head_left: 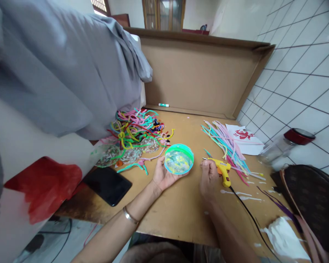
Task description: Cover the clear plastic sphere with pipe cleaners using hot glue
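A round bowl (179, 164) with a green and light blue rim and a mottled yellow, white and green inside is in my left hand (166, 176), its fingers wrapped round the near left side and under it. My right hand (209, 176) is closed in a fist to the right of the bowl, apart from it. Just beyond and beside that fist is a yellow glue gun (223, 171), its nozzle pointing left and its black cord running toward the front right. Whether anything small is inside the right fist is hidden.
Tangled coloured pipe cleaners (131, 128) lie at the left behind a black phone (109, 185). Straight pipe cleaners (227, 142) lie at the right, near a glass bottle (282, 146), a dark bag (312, 204) and white tissue (286, 237). A cardboard panel (194, 76) stands at the back.
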A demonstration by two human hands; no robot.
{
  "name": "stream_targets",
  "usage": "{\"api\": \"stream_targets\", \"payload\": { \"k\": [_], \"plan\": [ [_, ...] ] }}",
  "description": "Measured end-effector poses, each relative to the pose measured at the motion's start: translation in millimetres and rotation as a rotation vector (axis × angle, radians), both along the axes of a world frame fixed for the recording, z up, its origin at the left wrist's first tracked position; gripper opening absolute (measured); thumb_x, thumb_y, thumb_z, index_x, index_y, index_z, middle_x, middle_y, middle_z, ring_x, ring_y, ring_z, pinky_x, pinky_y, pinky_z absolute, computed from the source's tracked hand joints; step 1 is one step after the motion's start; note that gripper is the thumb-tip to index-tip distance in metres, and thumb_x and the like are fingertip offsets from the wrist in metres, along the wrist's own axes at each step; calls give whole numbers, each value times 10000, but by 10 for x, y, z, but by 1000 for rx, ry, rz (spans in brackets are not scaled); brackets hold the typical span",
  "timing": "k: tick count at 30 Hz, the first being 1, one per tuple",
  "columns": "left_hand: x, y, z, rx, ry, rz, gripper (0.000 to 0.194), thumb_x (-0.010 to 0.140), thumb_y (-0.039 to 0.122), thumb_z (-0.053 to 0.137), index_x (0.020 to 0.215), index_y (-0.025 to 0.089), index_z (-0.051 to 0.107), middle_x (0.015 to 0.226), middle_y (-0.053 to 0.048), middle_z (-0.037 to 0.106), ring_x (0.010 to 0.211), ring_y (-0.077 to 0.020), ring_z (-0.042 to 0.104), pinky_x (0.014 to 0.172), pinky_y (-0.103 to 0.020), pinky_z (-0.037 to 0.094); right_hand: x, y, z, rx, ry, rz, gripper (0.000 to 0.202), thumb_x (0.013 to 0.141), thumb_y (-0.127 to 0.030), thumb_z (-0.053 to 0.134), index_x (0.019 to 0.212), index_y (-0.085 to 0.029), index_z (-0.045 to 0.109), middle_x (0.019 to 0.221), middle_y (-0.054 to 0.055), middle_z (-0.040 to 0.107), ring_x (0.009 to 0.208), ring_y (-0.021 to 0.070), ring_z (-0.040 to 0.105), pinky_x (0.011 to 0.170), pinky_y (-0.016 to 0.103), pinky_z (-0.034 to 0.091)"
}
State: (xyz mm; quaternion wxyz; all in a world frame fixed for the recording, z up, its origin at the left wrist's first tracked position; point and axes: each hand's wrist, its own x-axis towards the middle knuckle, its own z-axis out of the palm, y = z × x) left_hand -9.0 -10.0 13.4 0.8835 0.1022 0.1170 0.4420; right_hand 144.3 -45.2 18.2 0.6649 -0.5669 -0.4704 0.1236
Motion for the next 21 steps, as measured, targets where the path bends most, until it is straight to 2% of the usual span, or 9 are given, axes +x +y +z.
{"api": "stream_targets", "payload": {
  "k": [4,8,15,21],
  "plan": [
    [17,-13,0,-46,-31,-13,481,808,458,546,1171,144,587,1124,-160,700,1017,-310,667,868,-453,520,1,-24,-6,79,-122,6,256,942,-398,443,946,-200,604,883,45,610,851,187,568,792,353,465],
    [34,-20,15,-69,-16,-9,468,817,463,526,1163,152,575,1135,-152,693,1019,-301,664,858,-443,522,-9,-71,5,162,-346,55,248,945,-317,461,1113,-217,614,1010,75,629,979,213,585,893,417,471],
    [31,-19,31,-60,10,10,560,815,456,528,1292,162,513,1176,-151,669,1078,-303,631,900,-443,499,-55,-113,26,150,-464,69,313,953,-299,433,1194,-235,623,1057,95,634,1019,232,598,932,457,484],
    [40,-26,47,-81,29,46,554,824,450,508,1291,154,524,1167,-152,673,1069,-306,633,876,-445,516,-98,-115,11,171,-541,110,341,949,-235,419,1226,-227,617,1034,92,641,990,217,608,886,413,513]
  ]
}}
